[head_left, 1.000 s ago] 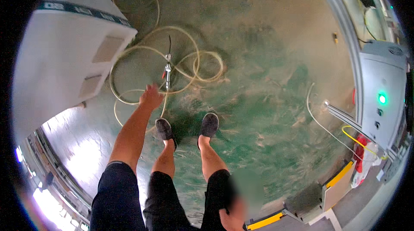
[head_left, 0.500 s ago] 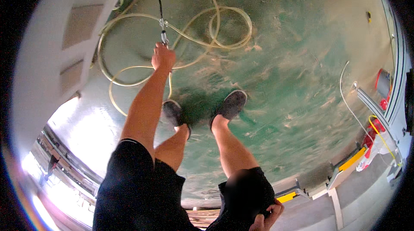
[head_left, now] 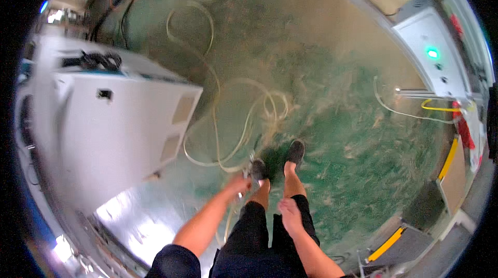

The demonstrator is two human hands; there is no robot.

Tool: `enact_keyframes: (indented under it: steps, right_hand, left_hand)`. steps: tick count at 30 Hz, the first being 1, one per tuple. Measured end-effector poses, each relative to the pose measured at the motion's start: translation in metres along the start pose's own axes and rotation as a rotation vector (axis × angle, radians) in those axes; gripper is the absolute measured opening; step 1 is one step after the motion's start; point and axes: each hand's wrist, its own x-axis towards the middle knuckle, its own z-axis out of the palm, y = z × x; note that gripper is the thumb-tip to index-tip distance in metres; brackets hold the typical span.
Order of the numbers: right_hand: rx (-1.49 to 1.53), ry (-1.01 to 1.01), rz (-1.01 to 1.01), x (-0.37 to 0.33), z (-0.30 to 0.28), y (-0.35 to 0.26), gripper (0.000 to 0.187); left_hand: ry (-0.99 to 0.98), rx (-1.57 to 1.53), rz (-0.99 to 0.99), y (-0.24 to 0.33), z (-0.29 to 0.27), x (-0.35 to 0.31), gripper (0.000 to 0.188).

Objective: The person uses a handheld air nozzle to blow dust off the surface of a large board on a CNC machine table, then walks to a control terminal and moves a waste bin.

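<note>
My left hand [head_left: 238,184] is closed around an air blow gun, low in front of my legs and beside my left shoe. Blur smears the gun, and only bits of its metal [head_left: 240,195] show around the fingers. A pale, clear air hose [head_left: 218,117] lies in loops on the floor ahead; part of it hangs below my left hand. My right hand [head_left: 291,214] is over my right thigh, touching or just above the dark shorts. Its fingers are too smeared to read, and I see no object in it.
A large white cabinet [head_left: 124,133] stands on the left, with black cables on top. To the right, a white control box [head_left: 433,50] with a lit green light sits by a metal frame. Yellow-edged panels [head_left: 450,171] are at the lower right. The green floor [head_left: 342,164] is scuffed.
My left hand has drawn back toward my legs with the air blow gun. My right hand has come up from the shorts' side to the thigh. The view has shifted, showing more ahead.
</note>
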Motion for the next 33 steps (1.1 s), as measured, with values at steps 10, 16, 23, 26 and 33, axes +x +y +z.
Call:
enact_keyframes:
  steps: [10, 16, 23, 26, 33]
  right_hand:
    - [0.215, -0.382, 0.326, -0.11, 0.085, -0.123, 0.033]
    - [0.1, -0.203, 0.324, -0.114, 0.105, -0.103, 0.035]
    - [-0.28, -0.385, 0.326, -0.139, 0.12, -0.137, 0.014]
    - [-0.397, -0.513, 0.269, -0.147, 0.128, -0.139, 0.012]
    - [-0.299, -0.597, 0.092, -0.145, 0.106, -0.131, 0.016]
  left_hand:
    - [-0.361, -0.237, 0.049, 0.013, 0.031, -0.209, 0.036]
    - [-0.373, -0.588, 0.155, -0.007, 0.036, -0.248, 0.045]
    - [0.588, 0.344, 0.719, -0.055, -0.009, -0.247, 0.049]
    - [0.757, 0.619, 0.866, -0.033, -0.036, -0.244, 0.051]
    - [0.228, 0.311, 0.664, -0.014, -0.005, -0.223, 0.042]
